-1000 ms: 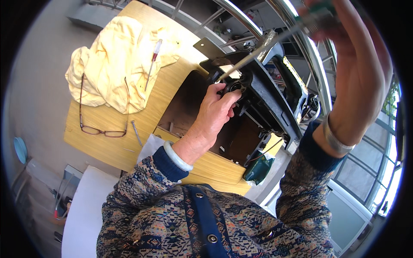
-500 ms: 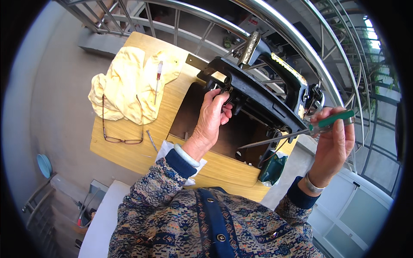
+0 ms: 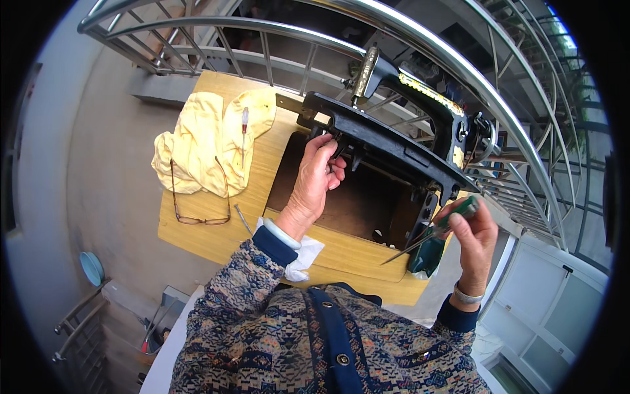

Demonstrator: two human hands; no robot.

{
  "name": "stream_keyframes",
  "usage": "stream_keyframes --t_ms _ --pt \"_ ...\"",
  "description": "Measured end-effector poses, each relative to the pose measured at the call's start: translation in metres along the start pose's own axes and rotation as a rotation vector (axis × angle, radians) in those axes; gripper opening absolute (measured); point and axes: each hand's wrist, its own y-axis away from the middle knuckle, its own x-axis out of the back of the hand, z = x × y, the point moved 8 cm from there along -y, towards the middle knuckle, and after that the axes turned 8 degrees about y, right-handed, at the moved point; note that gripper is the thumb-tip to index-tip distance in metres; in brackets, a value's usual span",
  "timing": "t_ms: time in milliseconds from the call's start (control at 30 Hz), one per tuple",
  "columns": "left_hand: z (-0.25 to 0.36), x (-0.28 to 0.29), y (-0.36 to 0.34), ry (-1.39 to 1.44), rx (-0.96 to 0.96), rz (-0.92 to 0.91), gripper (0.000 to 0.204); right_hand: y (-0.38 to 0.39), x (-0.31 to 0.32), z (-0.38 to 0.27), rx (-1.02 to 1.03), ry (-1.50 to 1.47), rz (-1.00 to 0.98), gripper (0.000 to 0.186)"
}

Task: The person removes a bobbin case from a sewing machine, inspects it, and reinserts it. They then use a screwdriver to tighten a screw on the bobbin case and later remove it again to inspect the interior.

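A black sewing machine (image 3: 400, 125) is tilted back on its hinges over the opening of a wooden table (image 3: 216, 230). My left hand (image 3: 315, 180) grips the underside of the machine's black base at its near left edge. My right hand (image 3: 474, 233) is at the table's right end and holds a green-handled screwdriver (image 3: 433, 231), with its metal shaft pointing down and left toward the table's front edge.
A yellow cloth (image 3: 210, 141) lies on the table's left part with a red-handled screwdriver (image 3: 244, 134) on it. Eyeglasses (image 3: 200, 203) rest beside the cloth. A white rag (image 3: 303, 253) sits at the front edge. A metal railing (image 3: 275, 46) runs behind the table.
My right hand has come down from high at the upper right to the table's right end, bringing the screwdriver with it. My left hand has stayed on the machine's underside.
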Motion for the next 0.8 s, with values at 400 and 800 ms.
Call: stream_keyframes --t_ms 400,800 --pt "-0.004 0.009 -0.001 -0.011 0.022 0.061 0.042 0.048 -0.102 0.143 -0.133 0.653 -0.556 0.034" --pt "0.003 0.048 0.014 -0.105 -0.011 0.164 0.047 0.063 -0.148 0.169 0.160 0.987 -0.536 0.030"
